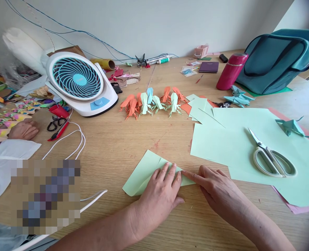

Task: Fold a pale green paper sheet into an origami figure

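Pale green paper (144, 172) lay part-folded on the wooden counter (123, 139), close in front of the person. The left hand (161, 195) pressed flat on it, fingers (167, 170) outstretched, gripping nothing. The right hand (217, 190) touched the fold with its forefinger extended, holding nothing. Scissors (272, 158) lay on larger green sheets (222, 139) to the right.

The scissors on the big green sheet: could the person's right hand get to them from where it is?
Probably yes. The right hand presses the folded paper, and the scissors lie just to its right on the big sheet, with only bare paper between.
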Available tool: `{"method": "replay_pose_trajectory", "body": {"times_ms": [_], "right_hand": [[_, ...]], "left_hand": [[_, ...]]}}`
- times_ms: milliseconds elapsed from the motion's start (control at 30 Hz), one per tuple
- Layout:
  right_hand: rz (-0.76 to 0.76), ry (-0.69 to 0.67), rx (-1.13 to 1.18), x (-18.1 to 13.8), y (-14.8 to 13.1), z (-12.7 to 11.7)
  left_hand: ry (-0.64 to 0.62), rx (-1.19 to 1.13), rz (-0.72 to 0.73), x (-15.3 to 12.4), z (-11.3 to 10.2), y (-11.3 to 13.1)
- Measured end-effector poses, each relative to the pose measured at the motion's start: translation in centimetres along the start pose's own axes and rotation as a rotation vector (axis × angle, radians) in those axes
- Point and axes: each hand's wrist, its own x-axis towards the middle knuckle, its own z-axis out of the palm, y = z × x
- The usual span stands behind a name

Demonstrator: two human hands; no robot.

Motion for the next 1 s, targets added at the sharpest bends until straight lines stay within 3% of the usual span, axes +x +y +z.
{"method": "replay_pose_trajectory", "body": {"times_ms": [233,367,433,500,633,800,1000], "right_hand": [[0.071,0.021,0.091,-0.2,0.8,-1.0],[0.162,0.201,0.122,-0.2,0.9,-2.1],[0.119,0.284,0.159,-0.4,0.0,-2.1],[0.009,0.320,0.155,-0.8,-1.5,-1.6],[-0.154,0.250,-0.089,-2.4,-4.3,0.6],[-0.050,0.225,-0.206,-3.7,-5.8,3.1],[0.089,0.289,-0.227,-3.8,-7.0,3.4]], "left_hand": [[-0.013,-0.016,0.017,0.0,-0.1,0.0],[-0.032,-0.020,0.015,-0.1,0.1,0.0],[-0.038,-0.005,0.015,-0.1,0.2,0.1],[-0.050,0.002,0.017,-0.1,0.1,0.1],[-0.085,-0.010,0.024,-0.2,-0.1,0.2],[-0.083,-0.003,0.001,-0.4,0.2,0.6],[-0.061,0.006,0.003,-0.6,0.8,0.7]]}}
